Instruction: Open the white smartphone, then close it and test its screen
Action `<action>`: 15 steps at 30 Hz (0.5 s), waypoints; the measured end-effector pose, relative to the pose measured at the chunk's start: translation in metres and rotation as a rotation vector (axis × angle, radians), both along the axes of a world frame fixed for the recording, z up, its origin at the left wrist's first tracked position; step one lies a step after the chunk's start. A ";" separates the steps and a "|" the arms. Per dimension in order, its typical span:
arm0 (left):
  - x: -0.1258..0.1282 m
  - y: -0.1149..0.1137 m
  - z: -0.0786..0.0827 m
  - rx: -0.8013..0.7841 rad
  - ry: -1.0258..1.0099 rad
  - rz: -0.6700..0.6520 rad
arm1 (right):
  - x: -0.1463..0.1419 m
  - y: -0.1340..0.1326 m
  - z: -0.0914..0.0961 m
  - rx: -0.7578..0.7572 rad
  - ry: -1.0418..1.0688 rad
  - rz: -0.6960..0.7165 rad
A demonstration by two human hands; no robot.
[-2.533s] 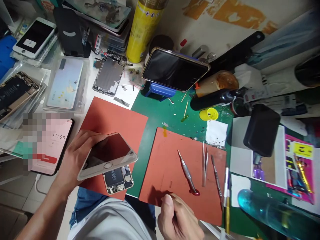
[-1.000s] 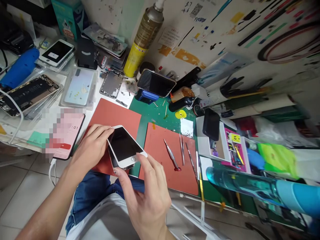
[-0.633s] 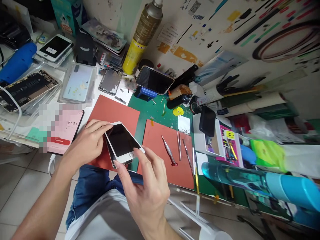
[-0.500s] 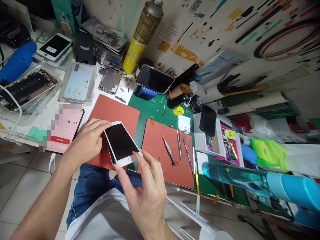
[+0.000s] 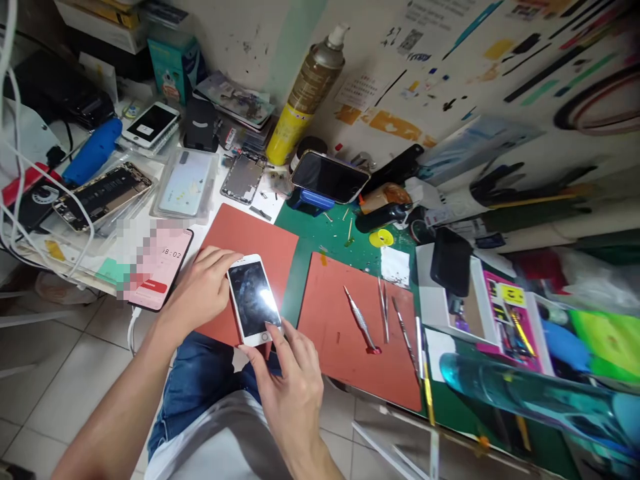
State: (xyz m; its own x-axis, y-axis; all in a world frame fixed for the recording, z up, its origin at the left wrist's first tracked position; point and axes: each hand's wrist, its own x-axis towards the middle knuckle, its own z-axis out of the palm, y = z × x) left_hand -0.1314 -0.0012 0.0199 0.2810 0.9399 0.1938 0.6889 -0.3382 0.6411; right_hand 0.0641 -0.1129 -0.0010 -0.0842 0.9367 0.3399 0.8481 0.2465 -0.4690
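Note:
A white smartphone (image 5: 254, 301) with a home button is held above the left red-brown mat (image 5: 263, 230), its dark screen facing up and catching a bright glare. My left hand (image 5: 207, 290) grips its upper left edge, fingers bent over the top corner. At the bottom end, my right hand (image 5: 293, 370) has the thumb under the lower corner and fingertips at the lower right edge. A second mat (image 5: 360, 373) to the right carries a screwdriver (image 5: 359, 317), tweezers (image 5: 384, 308) and a thin metal tool (image 5: 404, 330).
Left of my left arm lies a plugged-in phone (image 5: 173, 267) with a lit pink screen. Behind the mats stand a spray can (image 5: 305, 93) and a phone on a blue stand (image 5: 330, 177). A blue bottle (image 5: 525, 393) and a white box (image 5: 430, 293) sit at right.
My view has swung left, so the bench appears further right and lower. The held phone has tilted, and a bright glare now shows on its screen. Both hands keep their hold.

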 end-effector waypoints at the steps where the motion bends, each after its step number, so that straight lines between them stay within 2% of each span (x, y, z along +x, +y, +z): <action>1: 0.000 0.000 -0.001 0.000 -0.002 0.001 | -0.001 0.000 0.000 -0.008 0.008 0.001; 7: 0.001 -0.002 -0.004 0.010 -0.040 0.031 | -0.007 0.000 -0.001 -0.041 -0.023 -0.003; 9: 0.001 -0.012 -0.001 0.052 -0.089 0.158 | -0.008 0.002 -0.002 -0.044 -0.038 0.009; 11: 0.002 -0.028 0.003 0.045 -0.193 0.397 | -0.008 0.005 -0.001 -0.041 -0.048 0.029; 13: 0.005 -0.044 0.009 -0.161 -0.385 0.580 | -0.009 0.008 0.002 -0.033 -0.050 0.043; 15: 0.011 -0.057 0.013 -0.479 -0.624 0.613 | -0.009 0.012 0.008 -0.024 -0.039 0.044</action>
State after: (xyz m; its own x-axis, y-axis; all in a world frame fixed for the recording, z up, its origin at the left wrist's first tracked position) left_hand -0.1206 -0.0585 0.0332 -0.3019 0.9063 -0.2958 0.1512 0.3519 0.9237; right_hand 0.0554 -0.1011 0.0075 -0.1383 0.9396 0.3130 0.8546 0.2729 -0.4418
